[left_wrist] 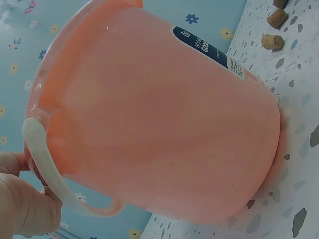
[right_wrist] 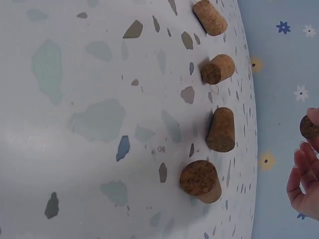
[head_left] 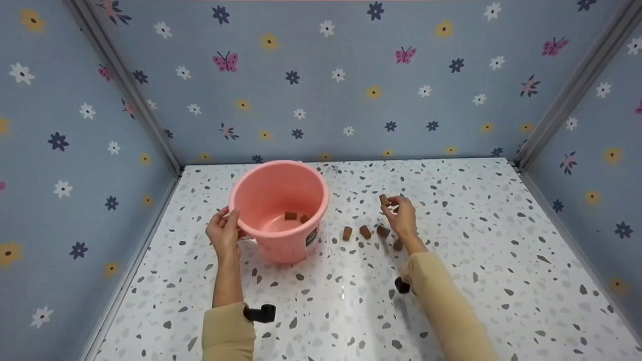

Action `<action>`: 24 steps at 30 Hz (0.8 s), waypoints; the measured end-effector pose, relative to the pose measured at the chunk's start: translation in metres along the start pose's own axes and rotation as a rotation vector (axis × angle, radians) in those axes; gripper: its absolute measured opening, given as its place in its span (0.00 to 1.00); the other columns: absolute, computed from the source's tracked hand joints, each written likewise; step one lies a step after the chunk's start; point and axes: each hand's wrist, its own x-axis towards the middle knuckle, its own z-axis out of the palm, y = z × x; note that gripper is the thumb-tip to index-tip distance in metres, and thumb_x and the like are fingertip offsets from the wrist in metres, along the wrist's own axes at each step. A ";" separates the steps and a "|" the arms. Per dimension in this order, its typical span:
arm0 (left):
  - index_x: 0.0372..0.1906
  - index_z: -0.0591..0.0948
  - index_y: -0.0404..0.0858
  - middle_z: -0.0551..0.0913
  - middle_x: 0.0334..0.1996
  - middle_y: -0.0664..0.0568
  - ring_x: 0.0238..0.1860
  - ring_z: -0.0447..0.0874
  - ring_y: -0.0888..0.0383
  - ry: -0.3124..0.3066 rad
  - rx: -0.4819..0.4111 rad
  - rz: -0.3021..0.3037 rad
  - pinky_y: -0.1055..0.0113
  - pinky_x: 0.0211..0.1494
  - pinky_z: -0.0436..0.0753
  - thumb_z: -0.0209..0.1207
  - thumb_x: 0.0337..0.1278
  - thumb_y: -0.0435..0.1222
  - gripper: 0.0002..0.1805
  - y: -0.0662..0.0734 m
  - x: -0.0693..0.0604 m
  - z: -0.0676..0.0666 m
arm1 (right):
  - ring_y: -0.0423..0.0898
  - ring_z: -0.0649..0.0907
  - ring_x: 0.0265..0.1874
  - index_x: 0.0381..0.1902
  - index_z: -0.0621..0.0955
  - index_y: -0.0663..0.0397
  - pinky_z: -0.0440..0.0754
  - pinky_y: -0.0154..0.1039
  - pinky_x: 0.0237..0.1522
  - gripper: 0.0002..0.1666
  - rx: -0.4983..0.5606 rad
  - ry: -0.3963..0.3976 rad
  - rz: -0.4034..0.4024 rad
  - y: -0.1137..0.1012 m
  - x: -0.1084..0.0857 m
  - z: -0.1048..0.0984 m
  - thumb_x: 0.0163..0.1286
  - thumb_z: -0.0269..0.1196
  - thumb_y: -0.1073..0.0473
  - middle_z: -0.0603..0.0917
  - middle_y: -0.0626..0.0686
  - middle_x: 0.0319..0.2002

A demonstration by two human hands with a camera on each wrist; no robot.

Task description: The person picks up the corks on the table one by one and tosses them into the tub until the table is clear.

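A pink bucket stands tilted on the speckled table, with brown corks lying inside it. My left hand grips its rim at the left; in the left wrist view the hand is beside the white handle. My right hand pinches one cork above the table, and that cork also shows at the right edge of the right wrist view. Several corks lie in a row between the bucket and my right wrist.
The speckled table is bordered by a flowered back wall and flowered side walls with grey metal corner posts. A dark label is on the bucket's side.
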 end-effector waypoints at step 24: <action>0.48 0.76 0.42 0.79 0.32 0.46 0.17 0.77 0.58 -0.020 -0.004 0.075 0.68 0.15 0.78 0.66 0.39 0.51 0.28 -0.101 0.088 -0.021 | 0.54 0.75 0.29 0.38 0.77 0.63 0.74 0.41 0.33 0.13 0.097 -0.010 -0.295 -0.063 -0.005 0.017 0.56 0.64 0.62 0.76 0.57 0.34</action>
